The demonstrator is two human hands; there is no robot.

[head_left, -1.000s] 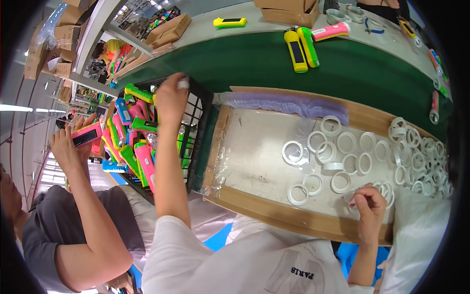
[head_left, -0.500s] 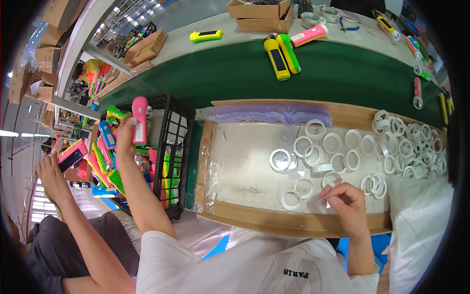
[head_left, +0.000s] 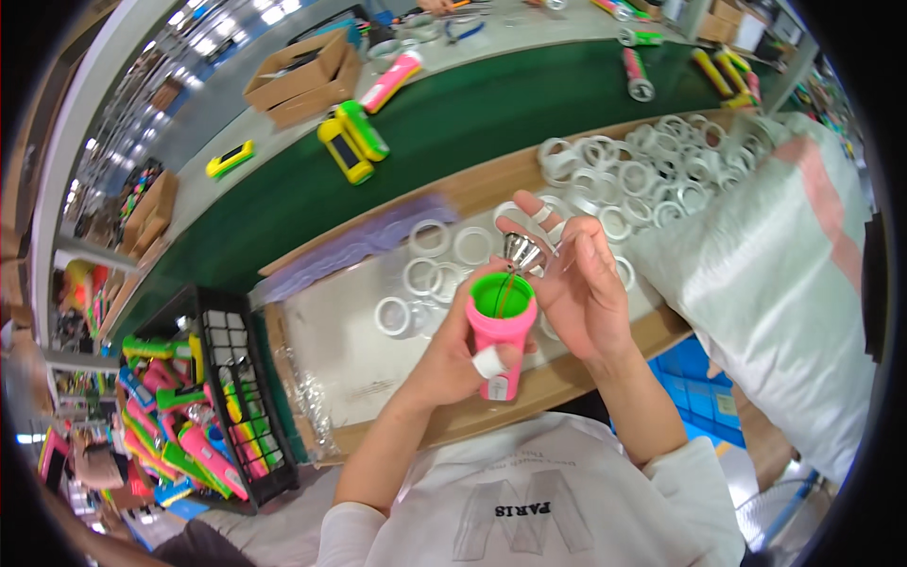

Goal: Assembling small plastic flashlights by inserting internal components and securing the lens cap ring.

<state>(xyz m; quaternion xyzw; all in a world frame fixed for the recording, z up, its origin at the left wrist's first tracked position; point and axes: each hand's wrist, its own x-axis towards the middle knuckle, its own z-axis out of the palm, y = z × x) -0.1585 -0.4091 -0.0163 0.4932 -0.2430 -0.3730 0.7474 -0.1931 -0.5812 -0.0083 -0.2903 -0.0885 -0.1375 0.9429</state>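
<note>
My left hand (head_left: 452, 367) is wrapped round a pink flashlight body (head_left: 503, 333), held upright with its green-lined mouth facing up. A silver reflector (head_left: 522, 252) sits tilted above that mouth, joined to the inside by thin wires. Beside the reflector is my right hand (head_left: 590, 288), palm turned inward, its fingertips close to or touching it. A thin clear disc (head_left: 564, 251) seems to be pinched between the right thumb and fingers, partly hidden. White tape covers my left thumb and some right fingers. Beneath the hands, white rings (head_left: 429, 238) are spread in a shallow cardboard tray (head_left: 340, 373).
A black crate (head_left: 269, 425) full of colourful flashlights stands on the left. Purple film (head_left: 359, 241) lies along the tray's far edge. Yellow and green flashlights (head_left: 351, 144) rest on the green surface beyond. A white sack (head_left: 756, 265) bulges at the right.
My left hand has brought the pink flashlight from above the crate to the tray's middle. My right hand has risen to meet it. The reflector now shows out of the body; the view has turned.
</note>
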